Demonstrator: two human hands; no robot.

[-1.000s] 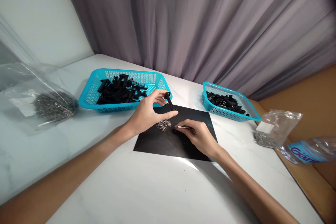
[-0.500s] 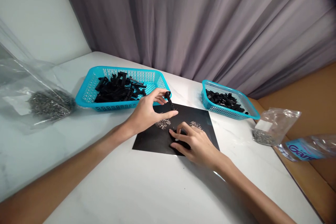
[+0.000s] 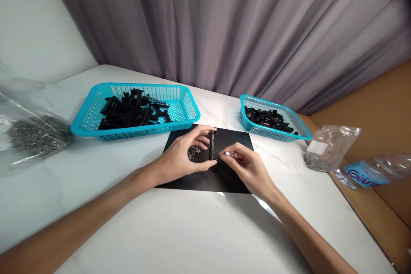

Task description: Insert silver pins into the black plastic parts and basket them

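Note:
In my left hand (image 3: 183, 154) a narrow black plastic part (image 3: 212, 145) stands upright, gripped between thumb and fingertips. Just to its right is my right hand (image 3: 245, 165), with thumb and fingers pinched together. A small white spot (image 3: 227, 153) shows at its fingertips; what the pinch holds is too small to make out. Both hands are above a black mat (image 3: 221, 182). A pile of small metal pieces (image 3: 194, 152) lies on the mat behind my left fingers. Another metal pile is mostly hidden by my right hand.
A large blue basket (image 3: 135, 134) of black parts stands at the left back, a smaller blue basket (image 3: 272, 136) of black pieces at the right. Clear bags of metal pieces lie at far left (image 3: 38, 135) and right (image 3: 317, 162). A plastic bottle (image 3: 369, 173) lies beyond the right bag.
My right hand has risen from the mat toward the black part, fingers pinched. My left hand has lowered the part slightly and turned it upright. The view has shifted a little.

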